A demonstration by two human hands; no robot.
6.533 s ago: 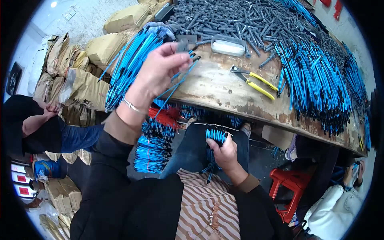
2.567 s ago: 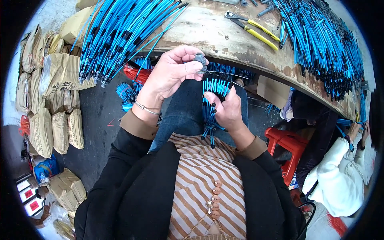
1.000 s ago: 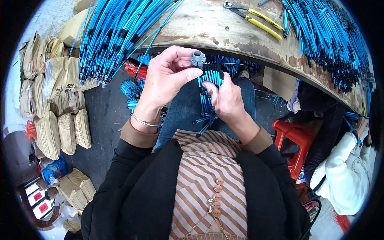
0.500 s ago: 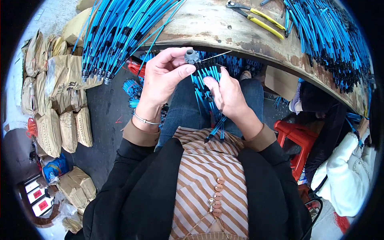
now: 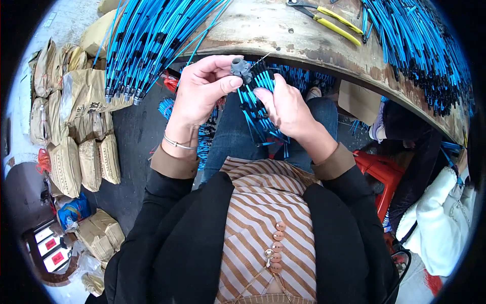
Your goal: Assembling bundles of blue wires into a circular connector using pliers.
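My left hand (image 5: pixel 198 96) pinches a grey toothed hub (image 5: pixel 241 70) with a round hollow top between thumb and fingers. My right hand (image 5: pixel 289 107) grips a row of blue ribs (image 5: pixel 262 81) with black end pieces. These black ends lie against the side of the hub. A thin wire (image 5: pixel 267 57) sticks out past the row, up and to the right. The ribs' other ends hang down over my lap. Whether the wire passes through the hub is hidden by the parts.
Ahead is a wooden table (image 5: pixel 253 33) carrying yellow-handled pliers (image 5: pixel 336 25) and bundles of blue rods (image 5: pixel 420 45). More blue bundles (image 5: pixel 152 45) hang at its left edge. Brown sacks (image 5: pixel 66 157) stand left. At right are a red stool (image 5: pixel 379 177) and a person in white (image 5: pixel 435 223).
The hub and rib row have tilted, and the wire points more steeply upward. My hands have shifted slightly, with both grips kept. The view has moved a little.
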